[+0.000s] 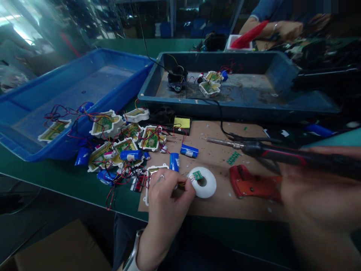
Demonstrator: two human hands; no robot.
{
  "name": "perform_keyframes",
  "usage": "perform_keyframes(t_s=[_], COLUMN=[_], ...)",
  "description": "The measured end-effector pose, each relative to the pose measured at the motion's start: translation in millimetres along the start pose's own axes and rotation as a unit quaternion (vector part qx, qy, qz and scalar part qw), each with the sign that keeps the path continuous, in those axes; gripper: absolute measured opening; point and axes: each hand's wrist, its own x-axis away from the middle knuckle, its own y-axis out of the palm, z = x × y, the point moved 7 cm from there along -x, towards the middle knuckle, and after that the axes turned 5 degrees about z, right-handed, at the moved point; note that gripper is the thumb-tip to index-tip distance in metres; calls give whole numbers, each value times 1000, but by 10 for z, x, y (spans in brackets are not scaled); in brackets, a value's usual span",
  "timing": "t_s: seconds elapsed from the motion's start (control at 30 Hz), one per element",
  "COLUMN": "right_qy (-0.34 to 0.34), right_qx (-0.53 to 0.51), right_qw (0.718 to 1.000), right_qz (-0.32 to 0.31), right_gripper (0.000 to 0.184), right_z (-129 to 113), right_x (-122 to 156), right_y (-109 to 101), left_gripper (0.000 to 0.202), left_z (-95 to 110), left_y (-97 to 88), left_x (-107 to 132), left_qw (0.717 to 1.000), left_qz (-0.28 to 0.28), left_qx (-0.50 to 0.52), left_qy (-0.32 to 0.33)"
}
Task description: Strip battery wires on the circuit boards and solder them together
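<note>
My left hand pinches thin wires joined to a small green circuit board. That board rests on a white ring, beside the fingertips. Partly under the hand lies a white plastic housing. My right hand, blurred, is closed round the handle of a soldering iron. The iron's tip points left, above the brown work sheet and apart from the board. An orange-red hand tool lies just left of the right hand. Blue cylindrical cells lie beyond the left hand.
Several wired housings with circuit boards are heaped at left, against a blue tray. A darker blue tray at the back holds a few parts. A yellow sponge sits near a green board strip. A co-worker's arm shows at back right.
</note>
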Motion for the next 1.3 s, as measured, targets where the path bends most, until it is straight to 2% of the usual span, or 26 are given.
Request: perform_keyframes(t_s=[0.07, 0.1, 0.2, 0.3, 0.4, 0.6, 0.7, 0.77, 0.87, 0.97, 1.03, 1.1, 1.2, 1.27, 1.3], right_qy=[36, 61, 100, 109, 96, 66, 68, 78, 115, 165, 187, 192, 178, 168, 168], right_qx=[-53, -76, -116, -130, -115, -79, -63, -48, -12, 20, 32, 44, 80, 123, 154], right_qw=[995, 991, 987, 985, 989, 986, 980, 976, 968, 955, 945, 932, 896, 863, 857], right_qz=[82, 92, 48, 25, -11, -134, -178, -197, -225, -244, -265, -304, -400, -460, -463], right_gripper=[33, 34, 37, 26, 20, 43, 53, 51, 39, 27, 25, 23, 16, 13, 12], right_z=[-15, 8, 101, 202, 203, 2, -20, 18, 152, 309, 356, 328, 212, 175, 192], right_x=[22, 34, 36, 2, -76, -401, -567, -622, -597, -490, -377, -220, 53, 162, 145], right_y=[-4, 21, 132, 192, 355, 997, 1352, 1587, 1938, 2169, 2174, 2020, 1520, 1076, 836], left_gripper=[16, 16, 16, 17, 17, 17, 18, 17, 12, 14, 20, 26, 34, 38, 39], left_z=[-5, -10, -23, -28, -47, -70, -86, -96, -113, -136, -178, -245, -346, -395, -407], left_y=[1, 2, -1, 9, 24, 33, 37, 23, -5, -19, -34, -52, -59, -49, -47], left_x=[4, 6, 7, 3, 5, 37, 41, 38, 37, 46, 58, 73, 110, 134, 141], left_qw=[1000, 1000, 1000, 1000, 1000, 999, 998, 998, 998, 993, 987, 977, 952, 935, 929], left_qz=[3, 5, 13, 9, 5, 29, 19, 11, 4, 4, 12, 21, 19, 9, 6], left_qx=[-1, -3, -7, -10, -22, -45, -54, -57, -49, -48, -62, -86, -116, -129, -134], left_qy=[2, 0, -1, 4, 1, -6, -9, 5, 49, 110, 149, 192, 283, 331, 344])
